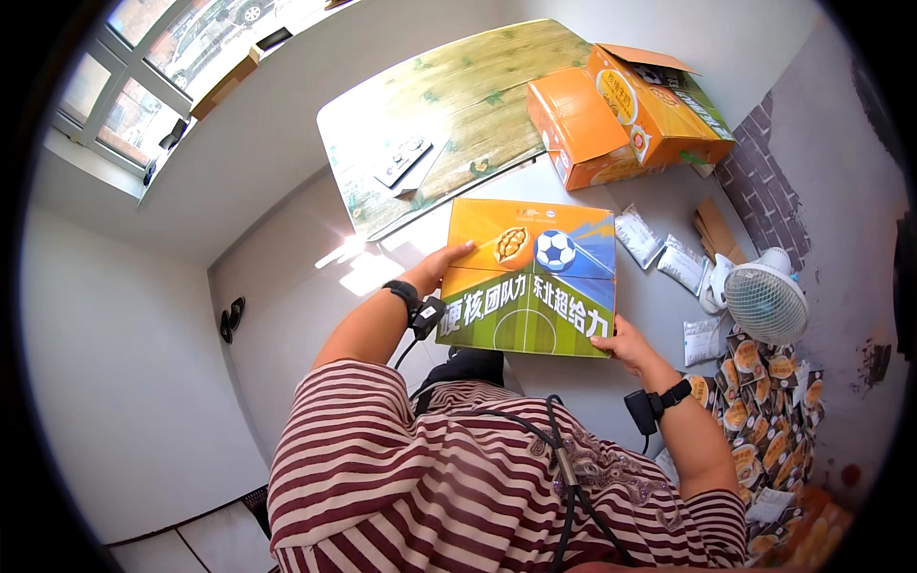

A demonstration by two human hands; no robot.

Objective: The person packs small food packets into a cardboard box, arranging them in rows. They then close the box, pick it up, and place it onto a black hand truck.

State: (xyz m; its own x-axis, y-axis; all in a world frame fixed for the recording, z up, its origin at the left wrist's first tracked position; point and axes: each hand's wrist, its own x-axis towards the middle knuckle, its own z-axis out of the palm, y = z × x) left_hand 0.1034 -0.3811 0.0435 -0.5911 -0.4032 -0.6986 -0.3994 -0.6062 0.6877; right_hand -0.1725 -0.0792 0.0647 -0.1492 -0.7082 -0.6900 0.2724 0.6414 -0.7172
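Note:
Between both hands I hold a printed cardboard box (529, 301) in front of my waist. Its visible face shows a walnut, a football and a green pitch, with large white lettering. My left hand (438, 265) grips the left edge, thumb on the face. Lower down, my right hand (627, 345) clasps the right edge near the bottom corner, its thumb also on the face. The fingers behind the box are hidden. Each wrist wears a black strap with a small device and cable.
An orange carton (580, 129) and a larger one with raised flap (655, 107) stand beyond, beside the wood-patterned table (458, 86). White packets (684, 263) lie on the grey tabletop (573, 383). A small fan (766, 295) stands right, near piled printed sachets (763, 415).

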